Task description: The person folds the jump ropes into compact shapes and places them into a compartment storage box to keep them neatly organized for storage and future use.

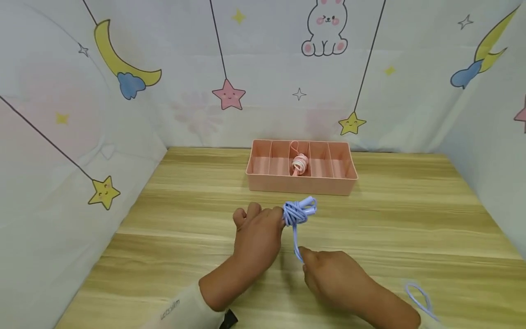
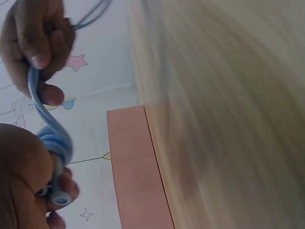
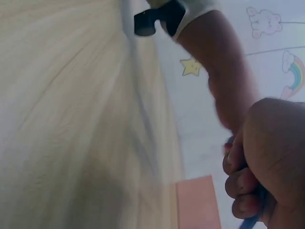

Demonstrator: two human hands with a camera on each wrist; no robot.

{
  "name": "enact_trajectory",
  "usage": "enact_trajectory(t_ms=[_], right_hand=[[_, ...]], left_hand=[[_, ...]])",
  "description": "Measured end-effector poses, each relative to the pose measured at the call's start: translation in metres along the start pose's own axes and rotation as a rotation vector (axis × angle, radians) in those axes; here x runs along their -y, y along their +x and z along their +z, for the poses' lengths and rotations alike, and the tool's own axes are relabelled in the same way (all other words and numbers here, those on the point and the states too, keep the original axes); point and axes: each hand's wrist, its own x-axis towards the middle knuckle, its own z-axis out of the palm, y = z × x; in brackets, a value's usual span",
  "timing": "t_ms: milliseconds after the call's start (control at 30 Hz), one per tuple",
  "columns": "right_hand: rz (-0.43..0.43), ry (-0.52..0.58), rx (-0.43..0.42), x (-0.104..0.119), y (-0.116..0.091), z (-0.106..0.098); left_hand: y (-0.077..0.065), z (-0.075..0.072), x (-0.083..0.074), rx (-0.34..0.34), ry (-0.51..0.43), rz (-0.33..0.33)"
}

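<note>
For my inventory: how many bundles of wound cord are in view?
2: a blue bundle, held by the left hand on the near side of the pink organizer, and a pink-and-white bundle in the organizer's middle compartment.

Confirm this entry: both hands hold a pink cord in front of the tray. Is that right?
The colour is wrong: the head view shows the left hand and right hand holding a blue cord in front of the tray. The pink cord lies bundled inside the tray.
</note>
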Motion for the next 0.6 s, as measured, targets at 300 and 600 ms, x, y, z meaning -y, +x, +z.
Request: enact_trajectory(t_ms=[300,600], right_hand=[[-0.143,-0.216,-0.081,-0.028,0.005,-0.030],[-0.231,-0.125,-0.174,-0.056,0.008,-0.034]], left_hand=[[-0.011,0.005,0.000,0.146,0.212,0.293],[-0.014,0.000,0.007,0.083,0.109,0.639]])
